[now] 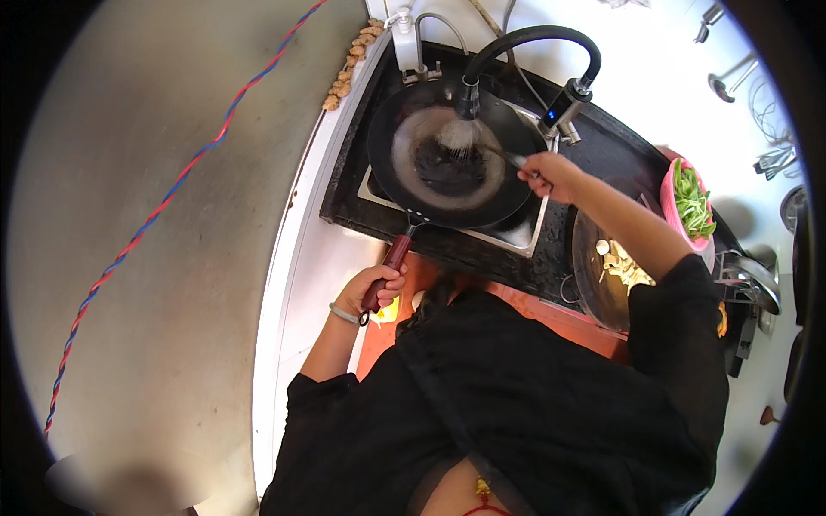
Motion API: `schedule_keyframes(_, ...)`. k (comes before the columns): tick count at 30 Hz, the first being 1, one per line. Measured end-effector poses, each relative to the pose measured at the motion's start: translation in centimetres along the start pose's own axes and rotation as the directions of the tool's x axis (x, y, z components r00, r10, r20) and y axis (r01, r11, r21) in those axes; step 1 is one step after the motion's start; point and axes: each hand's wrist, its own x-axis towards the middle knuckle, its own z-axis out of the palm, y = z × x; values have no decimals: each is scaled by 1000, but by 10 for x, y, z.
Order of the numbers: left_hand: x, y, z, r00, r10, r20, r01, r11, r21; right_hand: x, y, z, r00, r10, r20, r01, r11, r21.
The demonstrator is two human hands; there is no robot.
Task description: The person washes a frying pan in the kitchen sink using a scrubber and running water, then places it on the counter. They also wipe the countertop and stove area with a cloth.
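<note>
My left hand (381, 288) grips the dark red handle (395, 258) of a black wok (387, 138), which sits over a steel sink (534, 240). Water sprays into the wok from the black flexible faucet (470, 97). Over the wok's right rim, my right hand (552, 177) is closed around the handle of a utensil (506, 156) that reaches down to the water; its far end is blurred by the spray. Right of the sink, a round cutting board (590, 277) carries chopped pale food (619, 263), partly covered by my right arm.
A pink basket (668, 193) of green leaves stands at the counter's right. Ginger pieces (345, 77) line the ledge on the left. Ladles (721, 87) and a whisk hang on the right wall. A red and blue twisted cord (193, 161) runs across the left side.
</note>
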Motion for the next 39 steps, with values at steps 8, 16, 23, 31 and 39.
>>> schedule_keyframes(8,-1,1,1,1000,12,1,-12,999,39,-4,-76,18,954,-108,279,256,778,-574)
schedule_keyframes(16,-1,2,1,999,-6,36,7,999,-34,-81,-107,14,857,-74,509,507,-52,-860)
schedule_keyframes(23,-1,1,3,1000,7,23,-7,1000,-17,-95,-136,-29,988,128,91,7,545,-838)
schedule_keyframes(31,1,0,6,1000,8,17,-8,1000,1,-5,-121,-37,998,-20,-55,-27,679,-733)
schedule_keyframes(39,1,-1,1,999,1,-34,-1,1000,-3,1,-118,21,956,-124,265,293,448,-845)
